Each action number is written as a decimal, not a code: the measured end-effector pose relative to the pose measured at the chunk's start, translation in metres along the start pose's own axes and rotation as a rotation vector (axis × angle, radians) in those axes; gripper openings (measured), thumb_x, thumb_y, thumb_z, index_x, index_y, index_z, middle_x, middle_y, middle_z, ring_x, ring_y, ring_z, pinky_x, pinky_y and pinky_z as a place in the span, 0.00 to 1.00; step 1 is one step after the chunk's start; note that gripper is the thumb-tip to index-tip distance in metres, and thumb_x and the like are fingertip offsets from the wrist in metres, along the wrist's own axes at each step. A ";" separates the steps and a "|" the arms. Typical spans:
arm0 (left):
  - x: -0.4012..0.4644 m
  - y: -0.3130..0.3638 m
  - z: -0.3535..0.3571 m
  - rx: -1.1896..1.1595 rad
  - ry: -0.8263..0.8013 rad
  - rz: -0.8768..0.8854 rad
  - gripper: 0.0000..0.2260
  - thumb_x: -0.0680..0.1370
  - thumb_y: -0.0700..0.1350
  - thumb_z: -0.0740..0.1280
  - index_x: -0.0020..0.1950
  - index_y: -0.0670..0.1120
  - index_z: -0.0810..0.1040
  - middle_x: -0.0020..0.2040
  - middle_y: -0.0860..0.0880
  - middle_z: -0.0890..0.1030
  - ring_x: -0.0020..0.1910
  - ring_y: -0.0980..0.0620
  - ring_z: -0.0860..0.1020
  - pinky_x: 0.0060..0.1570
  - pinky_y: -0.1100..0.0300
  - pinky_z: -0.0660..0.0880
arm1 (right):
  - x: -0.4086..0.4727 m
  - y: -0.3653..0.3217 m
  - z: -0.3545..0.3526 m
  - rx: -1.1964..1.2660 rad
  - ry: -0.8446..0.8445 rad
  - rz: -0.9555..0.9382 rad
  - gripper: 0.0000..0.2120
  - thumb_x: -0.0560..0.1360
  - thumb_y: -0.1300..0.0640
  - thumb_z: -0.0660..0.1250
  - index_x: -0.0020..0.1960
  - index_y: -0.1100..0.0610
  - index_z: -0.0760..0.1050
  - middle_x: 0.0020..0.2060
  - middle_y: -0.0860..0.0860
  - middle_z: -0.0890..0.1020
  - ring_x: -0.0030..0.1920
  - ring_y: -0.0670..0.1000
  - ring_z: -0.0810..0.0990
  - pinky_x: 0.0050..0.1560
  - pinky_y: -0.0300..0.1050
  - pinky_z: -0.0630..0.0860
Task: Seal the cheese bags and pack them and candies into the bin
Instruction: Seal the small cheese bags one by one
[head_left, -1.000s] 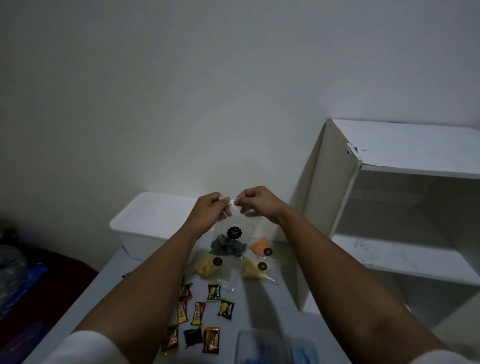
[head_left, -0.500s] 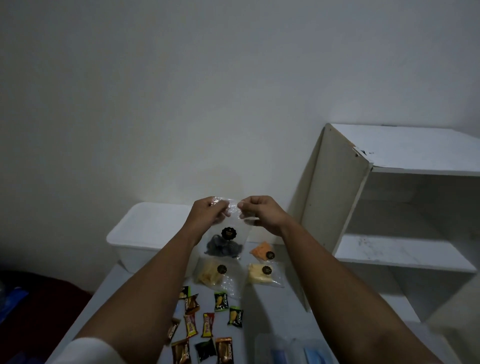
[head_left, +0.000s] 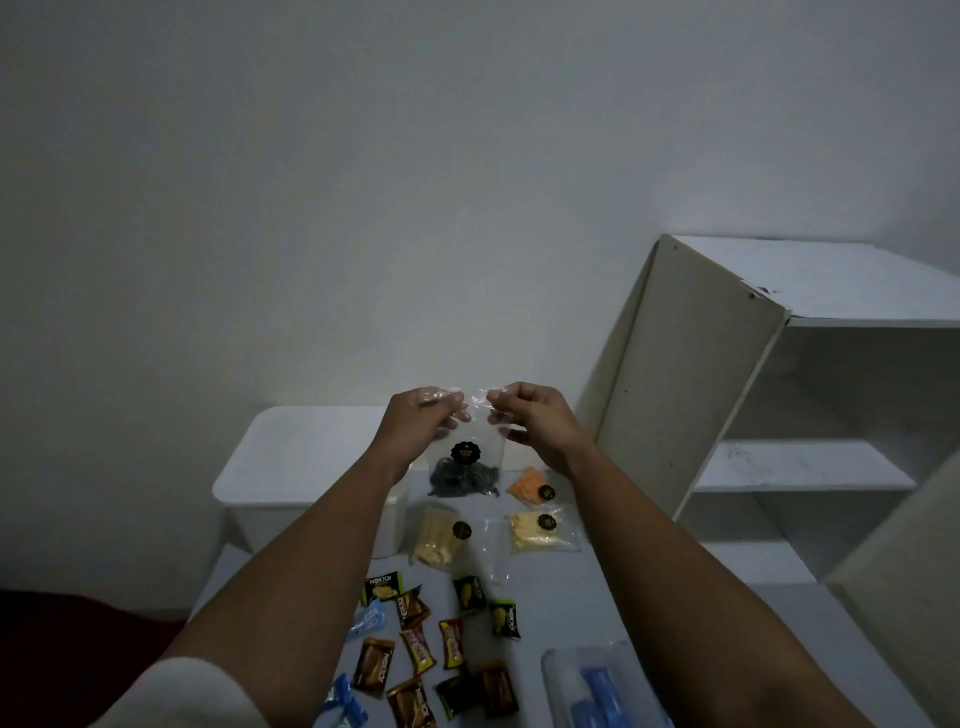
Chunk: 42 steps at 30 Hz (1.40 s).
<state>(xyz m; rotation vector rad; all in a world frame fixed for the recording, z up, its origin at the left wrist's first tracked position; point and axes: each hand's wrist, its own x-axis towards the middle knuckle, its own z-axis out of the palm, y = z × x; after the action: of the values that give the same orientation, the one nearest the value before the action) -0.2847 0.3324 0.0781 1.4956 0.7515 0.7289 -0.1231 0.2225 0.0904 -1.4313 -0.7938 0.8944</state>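
Observation:
A clear bag of dark cheese (head_left: 466, 470) with a black round sticker hangs in the air. My left hand (head_left: 415, 426) and my right hand (head_left: 530, 421) both pinch its top edge, a small gap between their fingertips. Below on the white table (head_left: 566, 597) lie two bags of yellow cheese (head_left: 439, 535) (head_left: 540, 530) and one orange cheese bag (head_left: 530, 486). Several wrapped candies (head_left: 447, 639) are scattered nearer to me. A white bin with its lid on (head_left: 296, 462) stands at the back left, behind my left hand.
A white open shelf unit (head_left: 779, 415) stands on the right, close to my right arm. A clear plastic container with blue items (head_left: 592, 686) sits at the near edge. A dark red surface (head_left: 78, 649) lies left of the table.
The view tilted down a little, showing more candies. Both hands stay on the bag's top edge, and their fingertips have drifted slightly apart along it.

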 end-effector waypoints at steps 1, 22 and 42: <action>0.002 -0.002 -0.004 -0.014 -0.002 0.008 0.08 0.80 0.47 0.70 0.49 0.42 0.84 0.44 0.46 0.87 0.43 0.52 0.82 0.50 0.57 0.79 | -0.001 0.001 0.004 0.011 0.018 -0.003 0.06 0.76 0.55 0.75 0.44 0.56 0.79 0.40 0.52 0.84 0.44 0.48 0.85 0.50 0.47 0.79; 0.007 -0.001 -0.020 0.013 -0.143 0.026 0.13 0.85 0.49 0.60 0.49 0.44 0.80 0.45 0.44 0.86 0.43 0.49 0.83 0.50 0.53 0.79 | -0.012 0.009 0.037 -0.076 0.217 -0.084 0.05 0.78 0.54 0.73 0.48 0.56 0.83 0.41 0.51 0.85 0.45 0.50 0.85 0.57 0.54 0.80; 0.010 -0.007 -0.030 0.018 -0.106 0.023 0.14 0.85 0.45 0.60 0.50 0.39 0.81 0.44 0.42 0.85 0.42 0.49 0.82 0.49 0.54 0.79 | -0.011 0.017 0.029 -0.068 0.180 -0.039 0.04 0.76 0.55 0.75 0.45 0.55 0.85 0.38 0.51 0.85 0.42 0.50 0.84 0.49 0.48 0.80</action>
<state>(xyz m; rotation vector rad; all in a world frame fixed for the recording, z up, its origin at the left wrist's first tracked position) -0.3031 0.3586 0.0725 1.5489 0.6629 0.6562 -0.1543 0.2253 0.0748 -1.5272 -0.7194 0.7029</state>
